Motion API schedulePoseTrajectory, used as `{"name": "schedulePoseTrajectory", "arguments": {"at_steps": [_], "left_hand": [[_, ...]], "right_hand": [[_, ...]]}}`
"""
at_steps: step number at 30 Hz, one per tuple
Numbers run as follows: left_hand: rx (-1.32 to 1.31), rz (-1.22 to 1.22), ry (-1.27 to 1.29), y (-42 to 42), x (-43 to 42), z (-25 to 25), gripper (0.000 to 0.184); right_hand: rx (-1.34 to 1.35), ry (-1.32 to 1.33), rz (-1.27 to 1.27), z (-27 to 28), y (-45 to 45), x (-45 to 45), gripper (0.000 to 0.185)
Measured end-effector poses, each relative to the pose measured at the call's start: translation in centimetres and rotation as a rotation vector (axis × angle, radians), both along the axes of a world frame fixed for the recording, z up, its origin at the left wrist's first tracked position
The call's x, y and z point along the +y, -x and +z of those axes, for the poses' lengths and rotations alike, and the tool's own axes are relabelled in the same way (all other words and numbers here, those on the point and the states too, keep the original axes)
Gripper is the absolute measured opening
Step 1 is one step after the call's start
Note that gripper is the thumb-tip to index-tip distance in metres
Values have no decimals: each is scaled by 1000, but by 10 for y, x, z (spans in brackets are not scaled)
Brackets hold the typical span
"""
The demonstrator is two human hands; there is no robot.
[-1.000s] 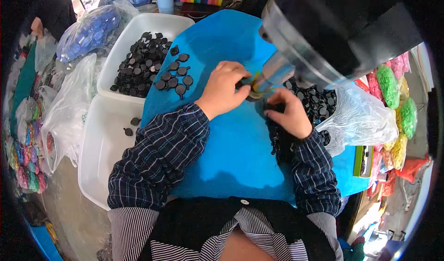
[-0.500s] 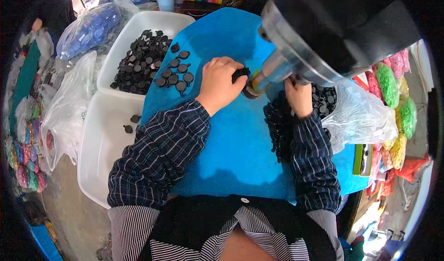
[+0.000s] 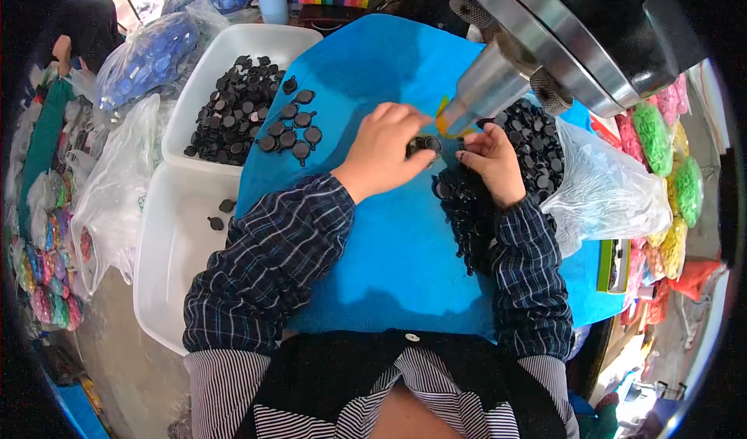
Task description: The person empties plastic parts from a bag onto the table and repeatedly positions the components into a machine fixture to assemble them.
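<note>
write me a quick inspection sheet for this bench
surface: blue work surface, partly covered; metal machine nozzle overhead
job's things: round black pieces loose at left, heaped at right; many in the upper white tub, two visible in the lower white tub
clutter: clear plastic bag beside the right heap
hands: left hand curled around black pieces, right hand near the nozzle; grips unclear
cables: none clearly visible
surroundings: bagged blue items at left

Greyish floor [image 3: 109, 346] at left, blue-covered table [image 3: 381, 260], bright light [image 3: 620, 365] at lower right
</note>
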State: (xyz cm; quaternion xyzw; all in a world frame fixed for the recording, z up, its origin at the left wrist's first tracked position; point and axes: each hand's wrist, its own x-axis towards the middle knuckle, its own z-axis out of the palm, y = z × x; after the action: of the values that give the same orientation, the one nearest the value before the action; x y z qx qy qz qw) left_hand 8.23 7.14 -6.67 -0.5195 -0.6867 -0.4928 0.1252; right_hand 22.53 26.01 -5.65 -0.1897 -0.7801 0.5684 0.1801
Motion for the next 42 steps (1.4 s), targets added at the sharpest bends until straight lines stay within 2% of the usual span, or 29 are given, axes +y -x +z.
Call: {"name": "schedulePoseTrajectory", "arguments": {"at_steps": [3, 6, 10, 14, 19, 22, 27, 30, 31, 34, 39, 42], "left_hand": [[116, 9, 67, -6, 2, 1, 27], [-58, 77, 54, 8, -2, 2, 25], [-43, 100, 11, 11, -5, 1, 24], [-61, 78, 11, 9, -7, 5, 24], [-77, 105, 32, 12, -7, 2, 25], [-76, 153, 43, 12, -8, 0, 25], [-51, 200, 31, 11, -6, 1, 26], [-35, 75, 15, 12, -8, 1, 26], [-34, 78, 14, 12, -8, 2, 26], [-41, -10, -8, 7, -6, 4, 24], [10, -58, -46, 0, 2, 10, 21], [84, -2, 51, -7, 2, 9, 21]], "right_hand": [[107, 133, 67, 1, 4, 1, 57], [124, -122, 149, 0, 19, -17, 54], [119, -176, 202, 12, 23, -35, 48], [92, -210, 152, 15, 4, -11, 38], [64, -185, 43, 21, -13, 19, 33], [-195, -424, 104, 22, -13, 19, 33], [-143, -588, -8, 30, 4, -13, 24], [-370, -714, 55, 23, 8, -15, 30], [-368, -716, 58, 21, 8, -14, 30], [-115, -555, 3, 17, -1, -12, 28], [-95, -398, 2, 24, -2, -14, 26], [123, -101, 52, 23, 1, -20, 28]]}}
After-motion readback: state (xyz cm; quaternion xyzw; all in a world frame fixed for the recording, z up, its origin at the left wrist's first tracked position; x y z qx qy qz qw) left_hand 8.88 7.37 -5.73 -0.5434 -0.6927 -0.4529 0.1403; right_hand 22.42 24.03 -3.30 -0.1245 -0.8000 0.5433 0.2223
